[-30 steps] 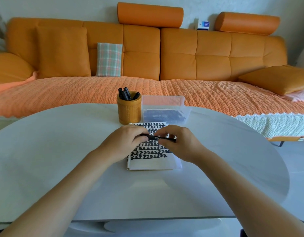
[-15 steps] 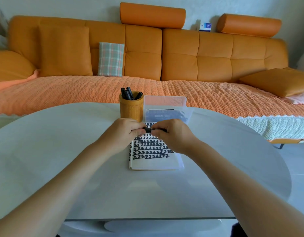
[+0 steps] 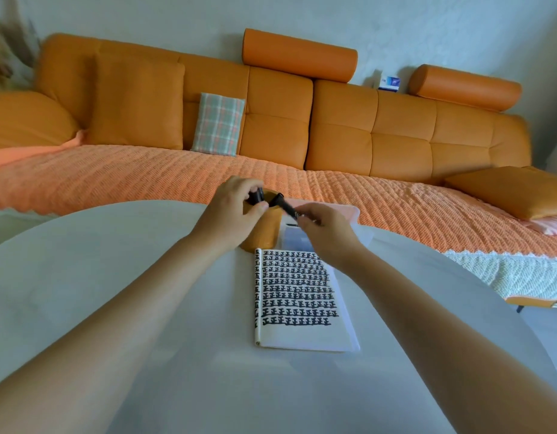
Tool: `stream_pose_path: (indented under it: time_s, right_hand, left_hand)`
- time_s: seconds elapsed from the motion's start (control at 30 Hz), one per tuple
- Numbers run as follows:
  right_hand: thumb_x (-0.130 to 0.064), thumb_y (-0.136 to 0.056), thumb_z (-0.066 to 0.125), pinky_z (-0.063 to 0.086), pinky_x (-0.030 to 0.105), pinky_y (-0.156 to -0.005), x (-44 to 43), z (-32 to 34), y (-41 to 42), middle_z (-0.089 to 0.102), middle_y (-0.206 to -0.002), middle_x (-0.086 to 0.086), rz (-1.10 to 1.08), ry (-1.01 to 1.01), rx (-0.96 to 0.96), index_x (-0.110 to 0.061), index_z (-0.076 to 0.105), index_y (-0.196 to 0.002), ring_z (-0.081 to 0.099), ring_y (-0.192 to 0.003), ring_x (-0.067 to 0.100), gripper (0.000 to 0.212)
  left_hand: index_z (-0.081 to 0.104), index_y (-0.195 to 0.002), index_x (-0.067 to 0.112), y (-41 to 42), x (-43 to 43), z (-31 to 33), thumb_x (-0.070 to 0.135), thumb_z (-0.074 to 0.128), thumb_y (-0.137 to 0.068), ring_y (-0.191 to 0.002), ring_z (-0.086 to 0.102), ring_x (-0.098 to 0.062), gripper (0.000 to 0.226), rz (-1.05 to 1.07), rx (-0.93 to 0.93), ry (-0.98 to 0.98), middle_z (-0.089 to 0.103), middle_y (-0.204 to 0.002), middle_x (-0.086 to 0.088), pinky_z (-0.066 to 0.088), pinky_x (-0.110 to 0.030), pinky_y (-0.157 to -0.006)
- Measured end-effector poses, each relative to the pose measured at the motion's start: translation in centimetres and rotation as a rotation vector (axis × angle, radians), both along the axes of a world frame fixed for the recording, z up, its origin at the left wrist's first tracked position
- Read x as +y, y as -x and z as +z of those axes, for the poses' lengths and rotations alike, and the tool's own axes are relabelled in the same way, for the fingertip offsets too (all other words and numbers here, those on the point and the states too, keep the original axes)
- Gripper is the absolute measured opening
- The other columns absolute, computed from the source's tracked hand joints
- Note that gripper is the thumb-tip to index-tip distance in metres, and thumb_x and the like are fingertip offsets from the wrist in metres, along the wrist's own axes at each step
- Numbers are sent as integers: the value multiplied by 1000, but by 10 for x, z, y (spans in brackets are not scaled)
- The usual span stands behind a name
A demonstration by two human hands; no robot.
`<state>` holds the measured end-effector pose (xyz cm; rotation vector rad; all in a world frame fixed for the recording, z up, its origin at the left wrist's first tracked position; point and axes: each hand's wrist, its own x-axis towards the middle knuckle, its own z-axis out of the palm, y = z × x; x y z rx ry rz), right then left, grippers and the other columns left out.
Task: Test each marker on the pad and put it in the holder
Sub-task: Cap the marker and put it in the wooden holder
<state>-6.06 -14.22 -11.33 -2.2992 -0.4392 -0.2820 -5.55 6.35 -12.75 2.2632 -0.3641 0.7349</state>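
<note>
Hands, centre frame: left hand pinching a black piece, cap or marker end unclear, over the holder; right hand pinching the marker, slanted at its mouth, above the pad; best uprighted, then lowered in gently.

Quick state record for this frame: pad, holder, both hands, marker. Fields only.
pad: flat on table, rows of dark marks
holder: upright, just beyond pad
left hand: pinches dark item at holder's mouth; cap or marker unclear
right hand: grips marker, angled toward holder
</note>
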Motion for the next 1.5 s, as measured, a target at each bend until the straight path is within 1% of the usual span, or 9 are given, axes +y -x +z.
stream_pose_path:
  time_s: [0.1,0.2,0.47,0.8,0.97,1.1,1.3,1.4,1.5]
  right_hand:
    - [-24,-98,56,40,4,-50,11,22,-25,67,-91,-8,-98,-133,-50,-19,66,-114,57,-65,8,20]
    - [-26,-94,62,54,26,-69,22,31,-54,71,-97,-4,-147,-226,-92,-17,68,-113,67,-84,14,22]
    - [-24,-88,67,57,33,-73,42,26,-92,74,-86,-3,-152,-319,-103,-19,69,-96,71,-82,14,10]
    - [-27,-97,55,37,23,-48,52,25,-100,63,-69,-4,-39,67,153,-20,75,-101,48,-55,11,21]
    - [-17,-100,47,51,27,-62,28,25,-109,70,-94,-1,-41,74,164,-21,70,-114,63,-75,14,28]
    - [-2,-98,44,57,26,-61,-1,8,-124,73,-101,-5,-92,317,207,-26,71,-100,71,-86,16,36]
    - [-6,-93,53,54,34,-92,-14,-7,-135,69,-121,-1,-26,663,265,-30,74,-109,66,-102,21,36]
    - [-9,-90,54,50,36,-99,-10,-8,-140,69,-122,1,3,730,321,-32,73,-113,64,-105,23,38]
    - [-8,-90,54,44,43,-107,-7,-10,-144,65,-128,3,16,772,328,-29,72,-117,59,-116,27,39]
  left_hand:
    - [42,-139,17,-22,7,-3,29,63,-91,-126,41,-22,54,74,64,28,44,-134,-4,35,-35,-106]
    - [30,-147,22,-41,8,-7,37,61,-91,-136,29,-25,66,56,160,12,35,-147,-5,29,-40,-108]
    - [17,-152,26,-69,-1,-14,47,69,-84,-139,28,-25,88,-45,287,185,31,-152,-4,29,-43,-110]
    - [20,-149,38,-81,3,-4,43,70,-83,-134,34,-20,83,-94,166,166,34,-149,1,34,-33,-102]
    - [39,-144,38,-85,-4,-1,51,63,-87,-135,37,-14,64,-71,132,-7,40,-148,9,34,-31,-105]
    - [72,-107,22,-91,-7,-2,38,59,-92,-112,53,-18,25,-1,39,-62,64,-114,4,46,-35,-92]
    - [66,-118,31,-91,-3,-3,30,44,-99,-117,46,-17,29,9,21,-53,62,-121,8,38,-29,-92]
    - [72,-101,33,-90,-7,-4,53,59,-87,-107,43,-14,28,28,34,-103,60,-107,11,41,-32,-83]
    - [70,-87,23,-91,-12,-5,37,64,-88,-99,47,-15,15,64,-43,-50,61,-94,9,41,-29,-80]
